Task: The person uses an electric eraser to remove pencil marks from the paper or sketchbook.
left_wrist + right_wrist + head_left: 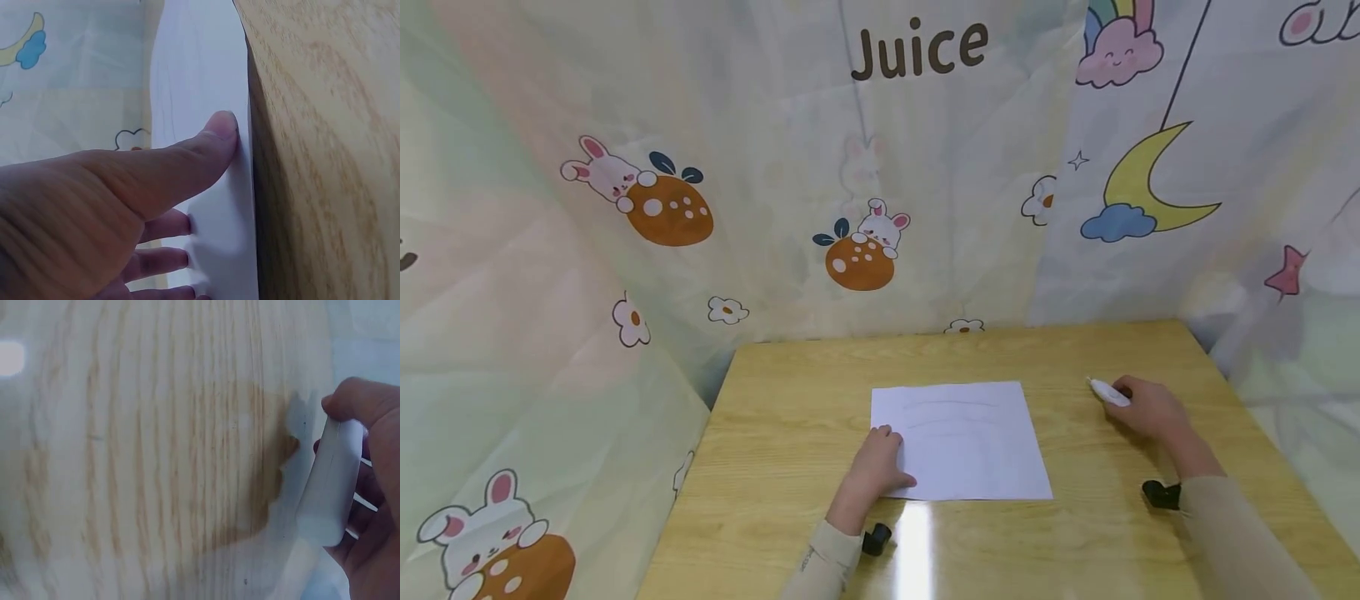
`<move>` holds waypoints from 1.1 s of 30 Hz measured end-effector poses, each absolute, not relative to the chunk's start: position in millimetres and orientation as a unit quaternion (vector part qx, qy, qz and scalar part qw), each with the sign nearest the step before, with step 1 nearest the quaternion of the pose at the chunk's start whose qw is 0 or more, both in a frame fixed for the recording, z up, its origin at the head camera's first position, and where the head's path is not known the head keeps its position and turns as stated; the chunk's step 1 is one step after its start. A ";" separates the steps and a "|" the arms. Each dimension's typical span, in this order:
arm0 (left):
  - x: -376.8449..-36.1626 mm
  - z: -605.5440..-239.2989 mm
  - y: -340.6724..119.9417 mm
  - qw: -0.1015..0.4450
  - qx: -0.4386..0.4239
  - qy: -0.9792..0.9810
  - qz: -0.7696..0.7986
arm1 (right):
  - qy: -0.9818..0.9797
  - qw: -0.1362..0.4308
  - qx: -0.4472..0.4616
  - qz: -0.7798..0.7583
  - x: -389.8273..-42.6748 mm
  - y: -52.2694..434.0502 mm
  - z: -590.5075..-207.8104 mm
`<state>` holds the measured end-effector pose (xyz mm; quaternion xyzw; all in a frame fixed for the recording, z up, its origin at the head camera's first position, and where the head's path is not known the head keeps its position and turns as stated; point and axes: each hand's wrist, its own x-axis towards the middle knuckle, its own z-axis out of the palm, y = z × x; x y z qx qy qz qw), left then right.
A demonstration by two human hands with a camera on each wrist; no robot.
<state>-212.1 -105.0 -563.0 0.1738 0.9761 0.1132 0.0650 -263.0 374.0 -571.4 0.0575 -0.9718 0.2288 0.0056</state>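
Observation:
A white sheet of paper (970,450) lies on the wooden table, with faint curved lines across its upper part. My left hand (880,461) rests on the sheet's left side near the lower corner. In the left wrist view, the thumb (209,147) lies along the paper's near edge and the other fingertips touch its surface. Off to the right of the sheet, my right hand (1150,408) grips a small white tube with a narrow tip (1108,392). Seen from the right wrist, the white tube (331,481) sits between thumb and fingers, its blunt end showing.
The wooden table (790,433) meets a printed fabric backdrop (760,167) behind and at both sides. A black wrist device (877,539) shows beside the left sleeve, another black device (1162,495) beside the right. Light glares on the table's front.

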 end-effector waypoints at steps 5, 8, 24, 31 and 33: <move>-209.9 -566.7 -108.6 0.069 0.173 0.976 0.113 | -0.965 0.009 0.077 0.249 -257.2 364.5 -568.9; -207.3 -569.5 -110.5 0.069 0.172 0.975 0.118 | -0.958 0.019 0.096 0.271 -254.5 359.3 -566.0; -205.5 -568.3 -113.6 0.054 0.187 0.975 0.104 | -0.912 0.020 0.117 0.393 -245.9 326.1 -538.2; -204.1 -571.2 -114.8 0.051 0.189 0.975 0.105 | -0.906 0.018 0.107 0.409 -234.4 309.6 -529.8; -204.6 -570.3 -115.0 0.049 0.189 0.974 0.114 | -0.903 0.025 0.113 0.413 -233.7 304.7 -527.8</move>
